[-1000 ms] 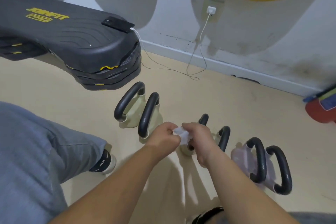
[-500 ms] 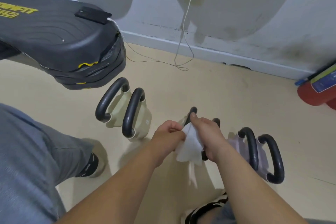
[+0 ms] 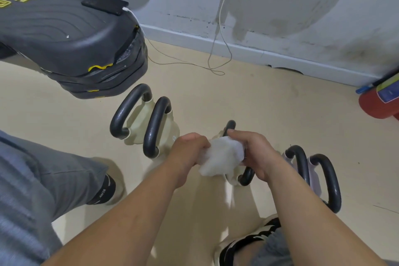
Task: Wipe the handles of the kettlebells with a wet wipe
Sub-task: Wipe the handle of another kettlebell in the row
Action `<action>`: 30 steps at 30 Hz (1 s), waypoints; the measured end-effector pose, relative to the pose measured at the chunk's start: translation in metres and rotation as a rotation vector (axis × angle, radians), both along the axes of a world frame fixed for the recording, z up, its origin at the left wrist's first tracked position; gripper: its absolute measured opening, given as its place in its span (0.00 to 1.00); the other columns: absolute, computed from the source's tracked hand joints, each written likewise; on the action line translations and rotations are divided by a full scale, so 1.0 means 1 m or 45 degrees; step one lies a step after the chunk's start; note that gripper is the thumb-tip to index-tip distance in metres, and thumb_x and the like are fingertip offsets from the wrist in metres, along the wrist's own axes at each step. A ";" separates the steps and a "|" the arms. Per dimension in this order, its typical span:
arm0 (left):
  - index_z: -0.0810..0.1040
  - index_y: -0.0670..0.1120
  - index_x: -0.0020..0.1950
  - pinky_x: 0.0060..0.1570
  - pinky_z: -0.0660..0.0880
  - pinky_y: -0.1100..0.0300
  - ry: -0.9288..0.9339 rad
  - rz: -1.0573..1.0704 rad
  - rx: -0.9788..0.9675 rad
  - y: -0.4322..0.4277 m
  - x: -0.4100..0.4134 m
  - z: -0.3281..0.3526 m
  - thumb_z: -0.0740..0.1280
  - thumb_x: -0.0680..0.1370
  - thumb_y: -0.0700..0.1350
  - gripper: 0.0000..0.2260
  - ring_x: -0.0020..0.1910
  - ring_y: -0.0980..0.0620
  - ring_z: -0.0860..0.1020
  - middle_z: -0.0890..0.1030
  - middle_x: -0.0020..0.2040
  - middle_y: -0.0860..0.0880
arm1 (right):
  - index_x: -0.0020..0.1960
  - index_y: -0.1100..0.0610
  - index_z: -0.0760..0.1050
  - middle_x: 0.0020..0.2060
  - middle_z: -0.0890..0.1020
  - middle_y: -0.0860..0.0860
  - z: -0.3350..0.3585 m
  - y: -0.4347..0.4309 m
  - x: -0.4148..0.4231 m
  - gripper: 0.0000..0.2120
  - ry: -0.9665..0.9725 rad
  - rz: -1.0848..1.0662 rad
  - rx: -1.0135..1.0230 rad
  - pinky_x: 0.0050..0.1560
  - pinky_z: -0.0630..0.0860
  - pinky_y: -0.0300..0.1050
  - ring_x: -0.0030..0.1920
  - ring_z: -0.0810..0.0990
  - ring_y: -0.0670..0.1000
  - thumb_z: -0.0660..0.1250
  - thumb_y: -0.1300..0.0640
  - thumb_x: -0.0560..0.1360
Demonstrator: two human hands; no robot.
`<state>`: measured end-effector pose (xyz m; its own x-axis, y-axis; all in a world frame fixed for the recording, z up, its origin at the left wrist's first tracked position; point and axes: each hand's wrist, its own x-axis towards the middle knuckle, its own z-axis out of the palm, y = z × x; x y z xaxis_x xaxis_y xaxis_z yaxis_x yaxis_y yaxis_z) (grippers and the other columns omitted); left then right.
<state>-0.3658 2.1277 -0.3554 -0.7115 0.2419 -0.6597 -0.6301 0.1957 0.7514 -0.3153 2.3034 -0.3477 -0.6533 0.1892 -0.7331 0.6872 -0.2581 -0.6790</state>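
A white wet wipe (image 3: 221,157) is stretched between my left hand (image 3: 190,149) and my right hand (image 3: 255,153), both gripping it above the middle pair of kettlebells. Only bits of that pair show: a black handle top (image 3: 230,125) and a handle end (image 3: 246,176) on a cream body. A cream pair with black handles (image 3: 155,127) stands to the left, apart from my hands. A lilac pair with black handles (image 3: 326,181) stands to the right.
A stack of black step platforms (image 3: 71,45) with a phone (image 3: 104,3) charging on top sits at the back left; its cable (image 3: 216,58) trails over the floor to a wall socket. A red extinguisher (image 3: 380,101) lies at far right. My feet flank the kettlebells.
The wipe went from a small folded wad to an opened sheet, now bunched and spread between both hands. My view has dropped and shifted right, closer to the middle kettlebells.
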 end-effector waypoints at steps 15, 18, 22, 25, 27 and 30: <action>0.77 0.49 0.48 0.36 0.72 0.65 0.409 0.017 -0.226 0.016 -0.009 -0.022 0.68 0.79 0.48 0.04 0.39 0.56 0.76 0.80 0.43 0.53 | 0.70 0.53 0.72 0.58 0.75 0.50 -0.012 -0.015 -0.014 0.19 0.235 -0.203 1.002 0.52 0.69 0.39 0.56 0.77 0.48 0.67 0.59 0.79; 0.77 0.53 0.56 0.47 0.75 0.62 0.311 -0.065 -0.230 0.016 -0.011 -0.029 0.67 0.78 0.47 0.07 0.50 0.57 0.79 0.81 0.53 0.55 | 0.69 0.53 0.72 0.66 0.71 0.49 -0.018 -0.024 -0.011 0.18 0.201 -0.157 1.185 0.59 0.67 0.41 0.67 0.70 0.50 0.63 0.57 0.80; 0.72 0.52 0.70 0.62 0.76 0.53 0.294 -0.111 -0.403 0.008 -0.005 -0.044 0.67 0.79 0.47 0.19 0.60 0.52 0.77 0.76 0.62 0.54 | 0.56 0.59 0.75 0.47 0.81 0.51 -0.028 -0.043 -0.012 0.12 -0.160 -0.016 0.651 0.42 0.73 0.43 0.47 0.80 0.51 0.61 0.52 0.80; 0.72 0.51 0.69 0.61 0.76 0.53 0.260 -0.097 -0.485 0.003 -0.003 -0.049 0.67 0.78 0.45 0.19 0.59 0.51 0.77 0.76 0.63 0.53 | 0.56 0.58 0.76 0.46 0.82 0.53 -0.038 -0.054 -0.011 0.12 -0.125 -0.080 0.475 0.38 0.74 0.42 0.44 0.81 0.50 0.62 0.50 0.82; 0.74 0.50 0.67 0.60 0.75 0.55 0.242 -0.114 -0.475 0.001 -0.002 -0.051 0.67 0.77 0.44 0.18 0.59 0.51 0.77 0.77 0.62 0.52 | 0.60 0.57 0.75 0.49 0.82 0.53 -0.044 -0.054 -0.017 0.14 -0.109 -0.186 0.383 0.45 0.78 0.46 0.48 0.82 0.52 0.62 0.49 0.82; 0.75 0.50 0.67 0.57 0.72 0.59 0.209 -0.144 -0.439 0.000 0.001 -0.053 0.67 0.78 0.44 0.17 0.60 0.53 0.77 0.78 0.62 0.52 | 0.69 0.57 0.71 0.56 0.81 0.52 -0.047 -0.054 -0.030 0.17 -0.154 -0.297 0.254 0.56 0.79 0.51 0.55 0.82 0.56 0.60 0.49 0.84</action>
<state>-0.3645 2.1275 -0.4084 -0.7961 0.1088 -0.5954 -0.4669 0.5155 0.7185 -0.3456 2.2491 -0.3948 -0.4863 0.4709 -0.7361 0.7039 -0.2880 -0.6493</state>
